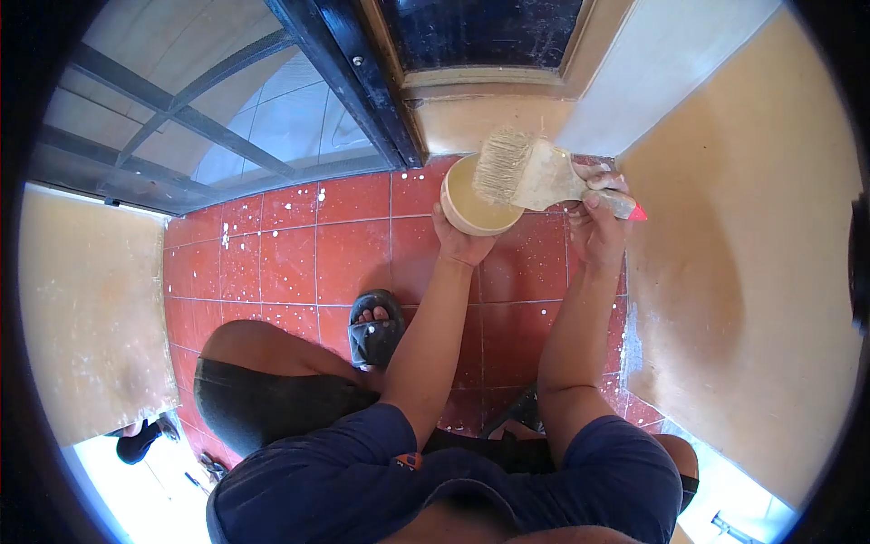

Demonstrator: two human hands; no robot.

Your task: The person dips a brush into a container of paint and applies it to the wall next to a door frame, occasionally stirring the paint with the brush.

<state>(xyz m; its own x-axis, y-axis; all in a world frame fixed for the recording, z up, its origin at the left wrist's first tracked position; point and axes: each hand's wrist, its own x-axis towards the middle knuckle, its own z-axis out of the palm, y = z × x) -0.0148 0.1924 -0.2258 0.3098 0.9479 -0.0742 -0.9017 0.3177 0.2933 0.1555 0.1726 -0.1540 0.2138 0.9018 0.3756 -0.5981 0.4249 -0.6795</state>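
My left hand (460, 239) is wrapped round the lower side of a round tub (455, 213) with a pale yellowish inside. A wide paintbrush (549, 174) is held in my right hand (600, 222), its red-tipped handle pointing right. The brush's bristles (503, 166) look coated in cream paint and overlap the tub's right rim in this view. Dried paint also covers the brush's ferrule. Both hands are out in front of me, low over the red floor.
Red floor tiles (353, 258) carry many white paint spots. A dark metal-framed glass door (358, 62) stands ahead on the left, beside a wooden-framed panel (489, 83). Cream walls rise on the right (725, 227) and left (91, 308). My sandalled foot (373, 331) rests on the tiles.
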